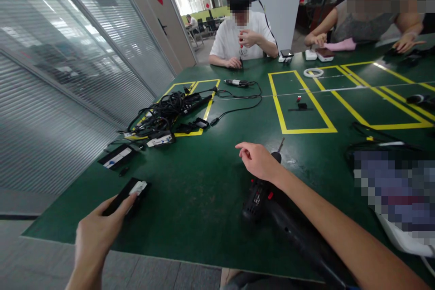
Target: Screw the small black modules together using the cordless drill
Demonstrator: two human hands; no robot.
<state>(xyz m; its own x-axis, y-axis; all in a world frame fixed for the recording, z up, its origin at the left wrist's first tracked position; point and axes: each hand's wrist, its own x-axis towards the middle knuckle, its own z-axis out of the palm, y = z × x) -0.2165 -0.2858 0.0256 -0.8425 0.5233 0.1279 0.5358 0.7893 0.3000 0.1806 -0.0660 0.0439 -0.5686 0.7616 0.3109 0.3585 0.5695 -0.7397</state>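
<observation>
My left hand (100, 224), at the lower left, grips a black rectangular box (117, 201) with a white label, thumb on top, just above the table. My right hand (258, 158) hovers over a black cordless drill (256, 199) lying on its side. Its index finger stretches out to the left, while the other fingers curl loosely; nothing shows between them. The wrist and forearm cover part of the drill, whose thin bit (281, 145) points away from me. Beyond my left hand lie another black box with a white label (117, 156) and a small black piece (124, 171).
A tangle of black cables and adapters (170, 111) covers the left of the green table (190, 208). An electric screwdriver (237, 83) with a cord lies further back. Yellow tape (277, 104) marks rectangles. Two people sit opposite; one person (243, 38) holds a red-handled tool.
</observation>
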